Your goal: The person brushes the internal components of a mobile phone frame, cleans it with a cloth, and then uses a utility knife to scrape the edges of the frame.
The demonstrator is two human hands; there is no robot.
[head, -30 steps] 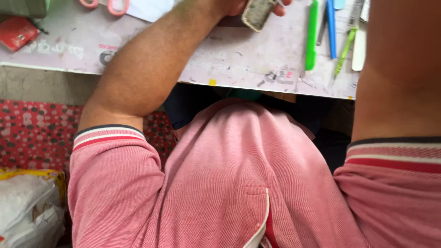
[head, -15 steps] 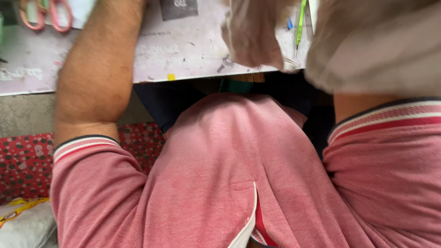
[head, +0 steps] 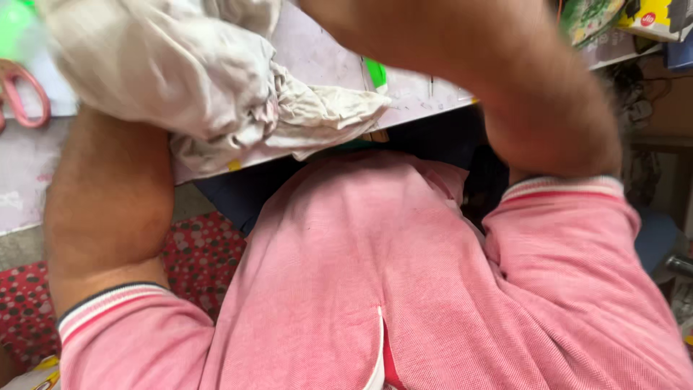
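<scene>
A crumpled white rag (head: 209, 87) hangs over the table (head: 43, 166) edge, above his left forearm (head: 108, 202). Both hands are out of view, grip untellable. It could sweep the pink scissors (head: 18, 90) off.

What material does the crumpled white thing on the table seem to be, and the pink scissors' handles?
The white rag looks like soft woven cloth, matte and grey-stained: it bunches in limp folds. The scissors' handles look like smooth, slightly glossy pink plastic, though they are blurred at the frame edge.
</scene>
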